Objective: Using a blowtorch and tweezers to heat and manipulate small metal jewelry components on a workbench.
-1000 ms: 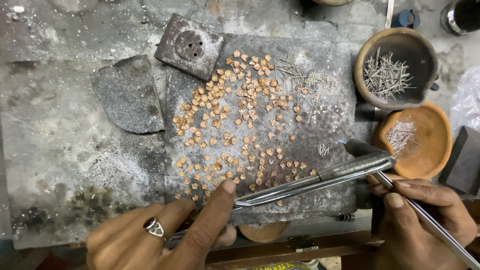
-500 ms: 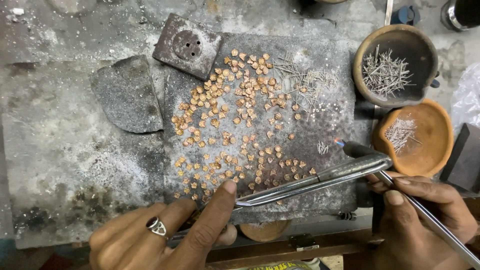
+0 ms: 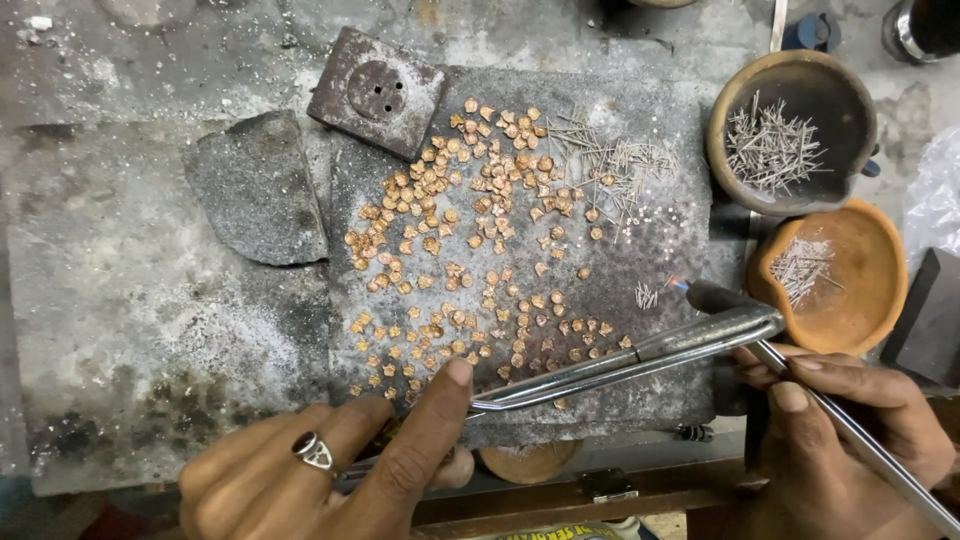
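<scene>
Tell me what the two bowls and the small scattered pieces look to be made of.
Bowls: likely unglazed fired clay, with matt orange-brown walls and uneven rims; the upper one is darkened. Pieces: probably copper or a copper-toned alloy, with an orange metallic sheen. They are too small to be sure.

Left hand (image 3: pixel 320 475) low at near edge, knuckles up, ringed finger curled, forefinger stretched forward, tip pressing down on long tweezers (image 3: pixel 620 362) close behind their rear bend. Right hand (image 3: pixel 850 430) at lower right, fingers wrapped round torch tube (image 3: pixel 860 440), thumb lying along top, nozzle end projecting ahead of grip.
</scene>
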